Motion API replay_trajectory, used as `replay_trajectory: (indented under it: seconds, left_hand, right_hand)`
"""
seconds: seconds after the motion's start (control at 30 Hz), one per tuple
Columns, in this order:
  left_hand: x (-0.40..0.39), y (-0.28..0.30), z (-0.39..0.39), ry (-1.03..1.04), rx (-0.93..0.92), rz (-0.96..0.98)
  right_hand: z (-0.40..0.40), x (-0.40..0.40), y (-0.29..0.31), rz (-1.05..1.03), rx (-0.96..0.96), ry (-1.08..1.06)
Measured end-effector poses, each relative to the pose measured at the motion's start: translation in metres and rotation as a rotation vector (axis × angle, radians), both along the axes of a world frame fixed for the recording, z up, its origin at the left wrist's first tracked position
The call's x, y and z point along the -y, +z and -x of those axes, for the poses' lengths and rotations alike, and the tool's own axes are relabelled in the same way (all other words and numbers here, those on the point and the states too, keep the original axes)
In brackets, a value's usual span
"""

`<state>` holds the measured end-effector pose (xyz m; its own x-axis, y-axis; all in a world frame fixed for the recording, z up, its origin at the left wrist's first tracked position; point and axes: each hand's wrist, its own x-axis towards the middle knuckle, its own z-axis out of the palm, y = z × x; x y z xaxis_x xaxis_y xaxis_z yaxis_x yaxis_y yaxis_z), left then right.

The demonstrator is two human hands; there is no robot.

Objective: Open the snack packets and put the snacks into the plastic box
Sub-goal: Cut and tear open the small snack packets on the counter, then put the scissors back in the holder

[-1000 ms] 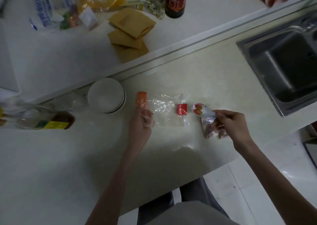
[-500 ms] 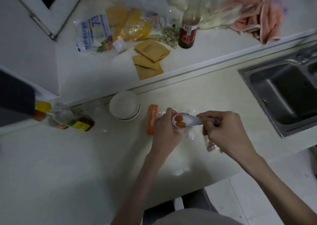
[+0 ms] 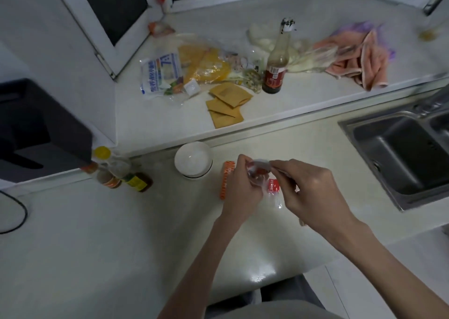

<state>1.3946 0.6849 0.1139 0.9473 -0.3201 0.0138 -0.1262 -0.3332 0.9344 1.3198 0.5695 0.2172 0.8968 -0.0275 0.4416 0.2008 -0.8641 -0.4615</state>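
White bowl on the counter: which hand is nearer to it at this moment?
Left. The left hand is just right of the white bowl, gripping the snack packet; the right hand is farther right, past that packet.

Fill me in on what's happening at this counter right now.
A person stands at the counter with both hands on one small snack packet, held just above the surface. The left hand grips one end and the right hand pinches the other, apparently to tear it open. A clear bag with an orange strip lies under the hands, beside a white bowl.
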Motion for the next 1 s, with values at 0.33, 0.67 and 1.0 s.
replay_trajectory:
  seconds: [0.33,0.67,1.0]
  left_hand:
    - [-0.027,0.003,-0.005,0.090,-0.155,0.100]
    - [-0.101,0.022,-0.013,0.253,-0.343,0.408]
    - [-0.235,0.039,0.018,0.580,-0.287,0.680]
  right_hand:
    - [-0.014,-0.011,0.003,-0.548,-0.025,-0.156]
    - [-0.077,-0.043,0.004,-0.551,-0.215,0.001]
    - [-0.172,-0.217,0.039,-0.317,-0.209,0.457]
